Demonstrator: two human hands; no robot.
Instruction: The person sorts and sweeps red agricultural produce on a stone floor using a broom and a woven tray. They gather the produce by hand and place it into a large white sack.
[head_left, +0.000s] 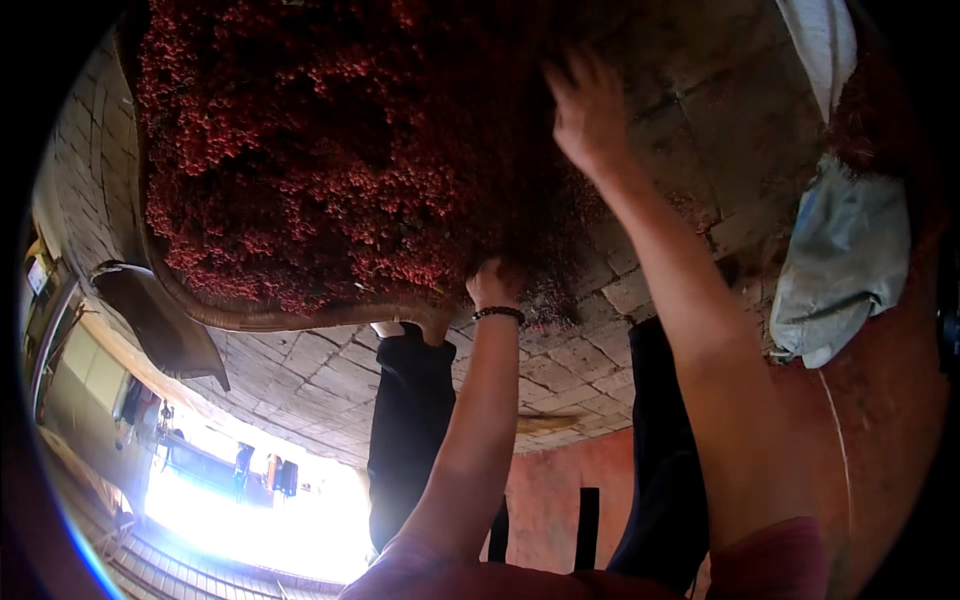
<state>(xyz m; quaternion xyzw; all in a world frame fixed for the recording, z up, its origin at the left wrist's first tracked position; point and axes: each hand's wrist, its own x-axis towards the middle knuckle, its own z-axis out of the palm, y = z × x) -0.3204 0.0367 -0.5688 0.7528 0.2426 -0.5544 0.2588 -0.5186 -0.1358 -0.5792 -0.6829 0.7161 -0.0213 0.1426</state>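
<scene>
A large heap of small red berry clusters (315, 172), which look like Sichuan peppercorns, fills a woven mat or tray with a raised rim (292, 321). My left hand (495, 285), a dark beaded bracelet at its wrist, is down at the heap's near right edge. Its fingers are lost in shadow, so whether they hold anything cannot be told. Farther out, my right hand (589, 105) is blurred, fingers spread, over the heap's dark right side. Nothing shows in its fingers. Loose red berries (551, 304) are scattered on the brick floor (551, 379) near my left hand.
To the right lies a pale woven sack (840, 262), with more red berries (862, 124) beside its top. A curved brown sheet (154, 319) stands left of the rim. Straw bristles (551, 422) lie between my legs, near a reddish wall (555, 472). Bright daylight enters at lower left.
</scene>
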